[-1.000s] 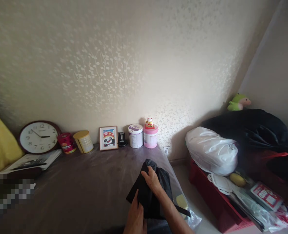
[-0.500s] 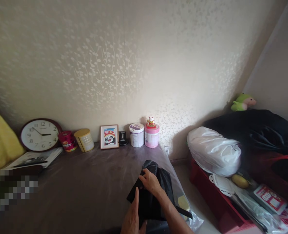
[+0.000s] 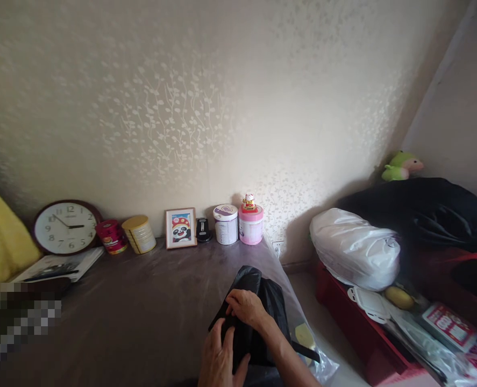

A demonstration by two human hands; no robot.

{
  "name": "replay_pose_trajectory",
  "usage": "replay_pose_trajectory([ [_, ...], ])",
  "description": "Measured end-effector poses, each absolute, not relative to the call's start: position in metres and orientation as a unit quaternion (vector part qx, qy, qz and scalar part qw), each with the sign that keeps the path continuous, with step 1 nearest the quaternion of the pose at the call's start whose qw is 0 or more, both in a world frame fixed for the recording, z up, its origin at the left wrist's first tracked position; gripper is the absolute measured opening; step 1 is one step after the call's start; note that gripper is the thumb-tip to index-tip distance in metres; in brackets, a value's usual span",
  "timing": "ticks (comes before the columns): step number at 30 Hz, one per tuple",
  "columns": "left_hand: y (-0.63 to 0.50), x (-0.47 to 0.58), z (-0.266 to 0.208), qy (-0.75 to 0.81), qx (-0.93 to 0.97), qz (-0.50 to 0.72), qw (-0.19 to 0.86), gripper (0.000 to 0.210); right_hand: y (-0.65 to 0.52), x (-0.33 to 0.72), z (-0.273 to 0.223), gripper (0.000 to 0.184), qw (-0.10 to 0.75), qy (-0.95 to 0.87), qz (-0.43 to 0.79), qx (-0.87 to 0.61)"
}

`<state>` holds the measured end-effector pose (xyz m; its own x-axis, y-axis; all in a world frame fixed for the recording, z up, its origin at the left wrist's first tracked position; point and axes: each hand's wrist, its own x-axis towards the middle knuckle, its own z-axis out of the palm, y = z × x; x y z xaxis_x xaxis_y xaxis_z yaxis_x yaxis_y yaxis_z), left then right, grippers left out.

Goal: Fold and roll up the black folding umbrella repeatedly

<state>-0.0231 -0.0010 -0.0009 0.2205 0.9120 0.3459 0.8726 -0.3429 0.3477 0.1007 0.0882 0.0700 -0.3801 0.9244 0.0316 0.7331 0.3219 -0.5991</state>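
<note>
A black bag of thin, shiny fabric lies crumpled near the right edge of the dark table; a short strap sticks out at its right. My right hand reaches across the bag, fingers curled and pinching its fabric on the left side. Just below and to the left, my left hand grips the bag's near left part, thumb on one side and fingers on the other. The fingertips of both hands are close together, and the fabric between them is partly hidden.
Along the wall stand a clock, a magenta can, a yellow-lidded can, a panda picture, and two tubs, one topped by a figurine. At right, a red box sits below a white plastic bag.
My left hand has moved up and left, its fingers now bent onto the bag. My right hand has shifted slightly down and left along the fabric.
</note>
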Motion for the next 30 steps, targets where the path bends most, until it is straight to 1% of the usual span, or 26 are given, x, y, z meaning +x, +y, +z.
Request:
replay_pose_trajectory([
  [5,0.007,-0.006,-0.020,0.542,0.794,0.273,-0.025,0.061,0.084,0.101,0.073,0.027,0.181,-0.799,0.199,-0.538],
  [9,0.010,-0.003,-0.040,0.531,0.801,0.274,-0.010,0.068,0.074,0.105,0.070,0.025,0.218,-0.814,0.174,-0.509],
  [13,0.010,-0.004,-0.043,0.526,0.803,0.278,0.040,0.068,0.069,0.118,0.059,0.025,0.287,-0.847,0.135,-0.427],
  [16,0.009,-0.002,-0.037,0.542,0.791,0.267,0.096,0.064,0.077,0.128,0.050,0.024,0.313,-0.846,0.104,-0.418],
  [19,0.008,0.001,-0.029,0.569,0.771,0.246,0.145,0.063,0.091,0.131,0.044,0.027,0.304,-0.838,0.089,-0.444],
  [24,0.007,0.002,-0.017,0.580,0.751,0.228,0.218,0.070,0.119,0.128,0.043,0.029,0.283,-0.833,0.086,-0.468],
  [30,0.008,0.002,-0.011,0.585,0.749,0.209,0.232,0.071,0.145,0.129,0.043,0.029,0.261,-0.815,0.090,-0.509],
])
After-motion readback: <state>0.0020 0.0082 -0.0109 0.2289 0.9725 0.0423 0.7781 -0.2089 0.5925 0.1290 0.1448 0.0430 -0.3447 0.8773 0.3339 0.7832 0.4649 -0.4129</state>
